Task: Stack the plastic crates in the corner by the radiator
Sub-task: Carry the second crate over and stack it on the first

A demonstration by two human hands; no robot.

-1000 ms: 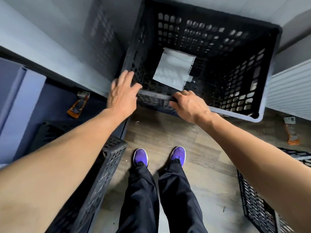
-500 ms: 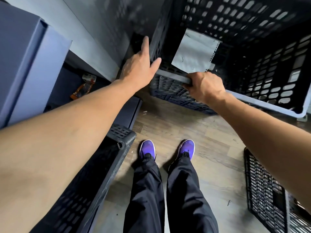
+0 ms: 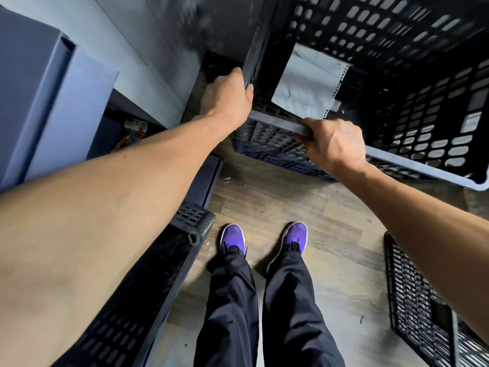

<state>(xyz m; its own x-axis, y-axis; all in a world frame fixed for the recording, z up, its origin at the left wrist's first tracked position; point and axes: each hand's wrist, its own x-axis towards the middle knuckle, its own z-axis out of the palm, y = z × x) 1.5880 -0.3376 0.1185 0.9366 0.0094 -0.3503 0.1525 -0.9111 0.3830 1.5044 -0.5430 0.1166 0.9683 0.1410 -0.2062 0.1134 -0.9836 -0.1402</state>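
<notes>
Crate (image 3: 397, 159): black, lattice-walled, open top. It sits in the corner, left wall tight to the grey wall (image 3: 148, 49). Below the near rim its lattice runs down to the wood floor (image 3: 264, 202).

Left hand (image 3: 227, 99): on the crate's near-left corner. Fingers wrap round the outside of the left wall and are hidden from the knuckles on. The thumb presses the corner edge.

Right hand (image 3: 333, 144): clamped on the near rim, fingers curled round it, thumb on top.

Writing: one sheet of paper (image 3: 309, 80) lies inside on the crate bottom, with a perforated strip down its right edge. A few faint pen marks, too small to read. The crate shows no legible brand.

Around:
- Left crate (image 3: 148, 287): black, under the left forearm, its corner just beside the left shoe.
- Right crate (image 3: 418, 300): black, at lower right, partly behind the right forearm.
- Purple shoes (image 3: 232, 238) stand between these two, toes toward the corner.
- Blue-grey cabinet (image 3: 39, 102) at far left along the wall.
- Orange tool (image 3: 129, 133) in the dark gap below it, blurred.
</notes>
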